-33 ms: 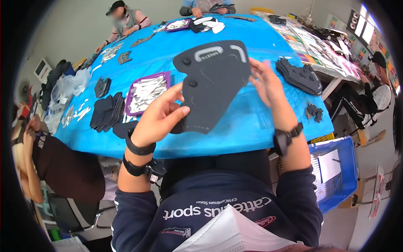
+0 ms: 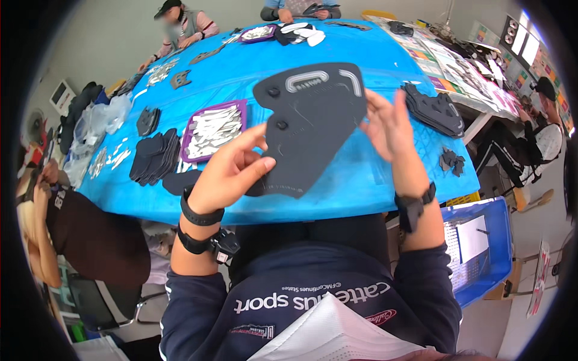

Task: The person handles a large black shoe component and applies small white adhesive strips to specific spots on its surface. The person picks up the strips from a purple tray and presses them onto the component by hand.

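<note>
A dark grey cut panel (image 2: 316,129) with light grey curved trims and two raised black dots is held up over the table, tilted. My left hand (image 2: 232,171) grips its lower left edge, thumb on the front face and fingers partly behind. At the panel's right edge, my right hand (image 2: 388,123) has its fingers stretched out, slightly blurred; whether they touch the edge is hard to tell. Left of the panel, a purple tray (image 2: 245,114) holds white strips. A stack of dark pieces (image 2: 153,157) lies beside the tray.
More dark panels are piled (image 2: 430,111) at the right of the blue-covered table (image 2: 337,204), above small dark scraps (image 2: 450,160). A blue crate (image 2: 497,253) stands low at the right. Co-workers sit around: far left (image 2: 180,30), far middle (image 2: 301,9), left and right.
The panel and my left hand have shifted slightly right and down in the picture. My right hand has moved a little to the right, fingers still stretched.
</note>
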